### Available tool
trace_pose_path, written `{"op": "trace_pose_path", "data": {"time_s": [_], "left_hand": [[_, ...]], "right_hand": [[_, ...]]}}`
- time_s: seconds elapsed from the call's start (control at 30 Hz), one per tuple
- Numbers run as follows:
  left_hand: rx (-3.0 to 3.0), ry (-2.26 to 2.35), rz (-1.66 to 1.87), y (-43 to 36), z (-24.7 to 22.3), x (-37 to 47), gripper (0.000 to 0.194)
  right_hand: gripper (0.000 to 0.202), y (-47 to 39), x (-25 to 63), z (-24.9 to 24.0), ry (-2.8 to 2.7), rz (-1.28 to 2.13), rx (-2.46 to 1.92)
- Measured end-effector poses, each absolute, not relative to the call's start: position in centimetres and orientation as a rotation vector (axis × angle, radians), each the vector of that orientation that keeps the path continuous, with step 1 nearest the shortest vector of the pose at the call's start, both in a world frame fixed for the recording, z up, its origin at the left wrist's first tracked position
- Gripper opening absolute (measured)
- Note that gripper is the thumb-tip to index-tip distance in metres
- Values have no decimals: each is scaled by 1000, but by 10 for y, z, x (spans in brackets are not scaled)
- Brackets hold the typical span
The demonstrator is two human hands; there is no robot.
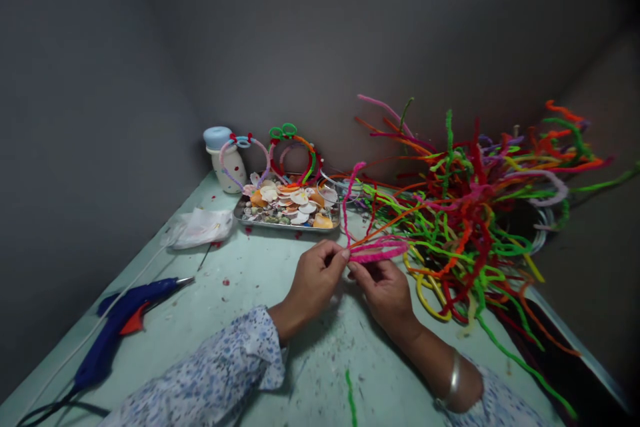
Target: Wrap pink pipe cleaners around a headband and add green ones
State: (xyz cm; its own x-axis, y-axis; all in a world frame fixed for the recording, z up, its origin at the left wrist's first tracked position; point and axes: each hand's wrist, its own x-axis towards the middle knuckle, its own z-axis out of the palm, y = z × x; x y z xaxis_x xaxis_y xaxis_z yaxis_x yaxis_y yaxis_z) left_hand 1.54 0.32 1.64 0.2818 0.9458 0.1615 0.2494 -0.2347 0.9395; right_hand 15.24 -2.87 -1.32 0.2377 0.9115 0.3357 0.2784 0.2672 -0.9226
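Observation:
Both hands meet over the middle of the table around a bright pink pipe cleaner [377,255]. It is bent into long narrow loops pointing right, and one free end stands up from the fingers. My left hand [316,277] is closed, with thumb and forefinger pinching the pink stem where the loops come together. Right beside it, my right hand [386,293] is closed too, its thumb and fingers on the lower side of the loops. The curled fingertips are partly hidden. Behind the hands lies a metal tray [287,229] heaped with seashells.
A large tangle of coloured pipe cleaners [470,213] spreads over the right side. A blue glue gun [125,320] with its cord lies left, near a plastic bag [203,228]. Decorated headbands [295,147] and a blue-lidded jar [230,163] stand by the wall. A green piece [351,397] lies in front.

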Motion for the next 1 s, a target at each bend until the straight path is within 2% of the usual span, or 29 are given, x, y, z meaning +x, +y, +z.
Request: {"op": "trace_pose_path", "data": {"time_s": [0.47,0.53,0.6,0.73,0.83,1.0], "left_hand": [[1675,1086,1038,6,16,15,25],[1695,1103,1081,8,18,13,24],[1761,1126,1119,10,21,12,23],[2029,1154,1143,11,27,8,21],[2207,1150,1132,11,28,7,21],[2361,1123,1109,11,24,6,24]], "right_hand": [[18,-28,155,-14,-1256,744,-1215],[13,-31,157,-14,-1329,597,-1193],[5,-34,160,-11,-1451,299,-1126],[30,-35,165,1,-1622,-249,-1035],[37,-30,167,6,-1713,-361,-1130],[21,-25,166,2,-1769,-339,-1147]]}}
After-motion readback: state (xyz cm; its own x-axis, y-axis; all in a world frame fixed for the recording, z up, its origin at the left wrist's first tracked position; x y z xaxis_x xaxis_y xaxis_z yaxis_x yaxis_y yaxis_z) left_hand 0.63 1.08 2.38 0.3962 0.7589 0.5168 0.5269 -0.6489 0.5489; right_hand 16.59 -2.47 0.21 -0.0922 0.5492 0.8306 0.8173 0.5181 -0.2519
